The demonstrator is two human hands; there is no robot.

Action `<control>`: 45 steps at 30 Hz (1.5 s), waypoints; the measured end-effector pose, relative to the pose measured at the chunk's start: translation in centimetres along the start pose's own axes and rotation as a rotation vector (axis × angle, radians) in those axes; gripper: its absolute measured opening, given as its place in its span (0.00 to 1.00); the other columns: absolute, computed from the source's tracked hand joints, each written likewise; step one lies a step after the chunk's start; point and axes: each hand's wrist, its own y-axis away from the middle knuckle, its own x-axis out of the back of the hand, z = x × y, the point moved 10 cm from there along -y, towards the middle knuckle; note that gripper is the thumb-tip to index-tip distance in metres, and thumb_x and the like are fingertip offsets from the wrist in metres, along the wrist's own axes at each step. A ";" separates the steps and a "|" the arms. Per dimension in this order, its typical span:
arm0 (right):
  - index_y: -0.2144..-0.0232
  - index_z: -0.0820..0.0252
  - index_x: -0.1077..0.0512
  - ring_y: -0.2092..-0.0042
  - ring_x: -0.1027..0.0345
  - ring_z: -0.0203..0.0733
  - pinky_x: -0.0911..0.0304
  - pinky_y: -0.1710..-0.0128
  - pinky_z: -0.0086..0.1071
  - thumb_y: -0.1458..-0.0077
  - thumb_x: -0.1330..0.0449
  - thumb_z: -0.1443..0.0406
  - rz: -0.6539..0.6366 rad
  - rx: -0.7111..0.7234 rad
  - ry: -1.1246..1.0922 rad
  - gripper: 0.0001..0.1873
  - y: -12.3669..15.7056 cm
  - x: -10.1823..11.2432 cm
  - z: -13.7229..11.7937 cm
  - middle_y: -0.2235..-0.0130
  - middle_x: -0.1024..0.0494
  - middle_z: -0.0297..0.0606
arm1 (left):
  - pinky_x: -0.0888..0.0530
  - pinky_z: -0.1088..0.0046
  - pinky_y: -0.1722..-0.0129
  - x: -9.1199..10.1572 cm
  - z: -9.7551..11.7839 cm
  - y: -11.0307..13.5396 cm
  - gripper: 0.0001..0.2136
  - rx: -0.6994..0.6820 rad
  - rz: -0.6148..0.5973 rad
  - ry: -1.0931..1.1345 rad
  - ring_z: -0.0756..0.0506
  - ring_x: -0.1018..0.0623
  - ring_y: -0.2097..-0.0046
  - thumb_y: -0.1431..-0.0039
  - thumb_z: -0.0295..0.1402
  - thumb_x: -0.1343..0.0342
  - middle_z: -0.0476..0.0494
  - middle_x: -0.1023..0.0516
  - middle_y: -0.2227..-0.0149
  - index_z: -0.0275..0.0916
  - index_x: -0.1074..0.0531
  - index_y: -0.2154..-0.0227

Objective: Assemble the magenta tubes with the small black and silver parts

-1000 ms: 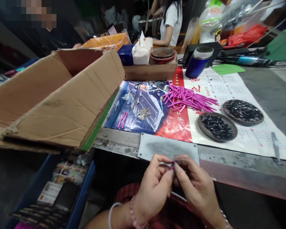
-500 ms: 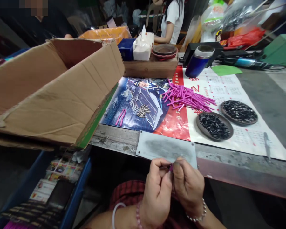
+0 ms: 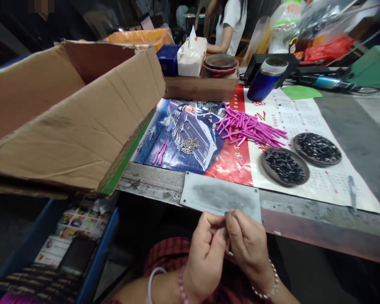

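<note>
My left hand (image 3: pixel 205 249) and my right hand (image 3: pixel 248 247) are pressed together in front of me, below the table's front edge, fingers pinched round a small part that is hidden between them. On the table beyond lie a heap of pink tubes (image 3: pixel 248 128), two loose pink tubes (image 3: pixel 160 153), a small pile of shiny metal bits (image 3: pixel 190 145) and two round dishes of small black parts (image 3: pixel 285 166) (image 3: pixel 317 148). All of these are out of my hands' reach at this moment.
A big open cardboard box (image 3: pixel 76 114) fills the left. A poster calendar (image 3: pixel 304 122) covers the table; a grey plate (image 3: pixel 220 196) lies at its front edge. A blue cup (image 3: pixel 264 80), a wooden tray (image 3: pixel 201 88) and another person (image 3: pixel 229 21) are at the back. A blue bin (image 3: pixel 98 253) stands lower left.
My hands have closed tighter together and dropped slightly; the pink tip seen between the fingers before is now hidden. The view has shifted a little.
</note>
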 end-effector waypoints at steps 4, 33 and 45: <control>0.73 0.57 0.38 0.78 0.38 0.31 0.41 0.78 0.23 0.30 0.48 0.66 -0.035 -0.036 -0.056 0.15 -0.2 -0.2 0.3 0.77 0.34 0.27 | 0.34 0.84 0.74 0.3 0.6 -0.1 0.12 -0.020 0.041 0.020 0.55 0.36 0.74 0.32 0.44 0.43 0.54 0.33 0.73 0.40 0.28 0.59; 0.62 0.58 0.32 0.82 0.37 0.34 0.41 0.85 0.25 0.29 0.49 0.57 0.080 -0.391 -0.325 0.12 0.7 -0.2 4.0 0.78 0.30 0.29 | 0.35 0.77 0.74 0.1 1.3 -0.1 0.07 -0.068 -0.110 -0.256 0.52 0.32 0.75 0.28 0.33 0.52 0.53 0.30 0.74 0.39 0.31 0.56; 0.72 0.58 0.28 0.72 0.29 0.36 0.31 0.72 0.24 0.33 0.42 0.62 -0.221 -0.390 -0.368 0.13 1.0 -1.1 2.7 0.74 0.26 0.33 | 0.25 0.70 0.63 0.6 6.1 1.0 0.07 -0.418 -0.164 -1.054 0.43 0.16 0.64 0.30 0.26 0.51 0.41 0.17 0.64 0.39 0.31 0.54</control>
